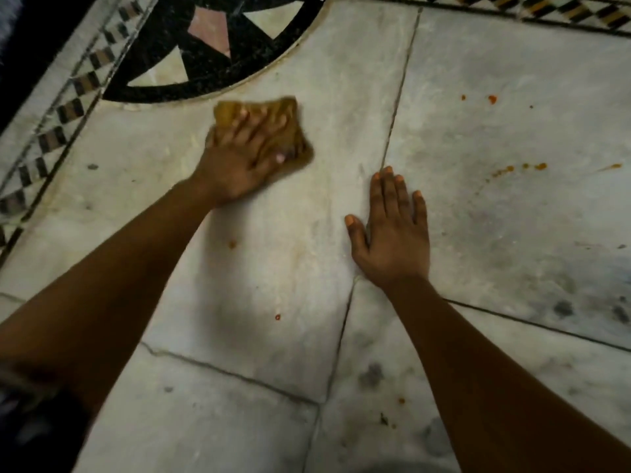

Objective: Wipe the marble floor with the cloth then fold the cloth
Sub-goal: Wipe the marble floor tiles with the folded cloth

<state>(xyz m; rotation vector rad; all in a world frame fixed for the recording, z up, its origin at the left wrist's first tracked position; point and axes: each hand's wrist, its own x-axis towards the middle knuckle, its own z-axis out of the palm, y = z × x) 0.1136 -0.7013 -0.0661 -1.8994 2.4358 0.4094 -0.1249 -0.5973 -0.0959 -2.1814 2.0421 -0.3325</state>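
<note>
A bunched mustard-yellow cloth (288,114) lies on the pale marble floor (512,206), just below a black inlaid arc. My left hand (235,165) presses flat on top of the cloth with fingers spread over it; both are motion-blurred. My right hand (392,233) rests palm-down on the bare marble to the right, fingers together, holding nothing. Orange-red spots (491,99) and a smear of them (505,169) mark the slab to the right, and small drops (232,244) lie below the cloth.
A black, pink and cream inlaid medallion (211,39) curves across the top. A checkered border strip (61,128) runs down the left, another along the top right (546,10). Dark grout lines and grey smudges (372,373) cross the slabs.
</note>
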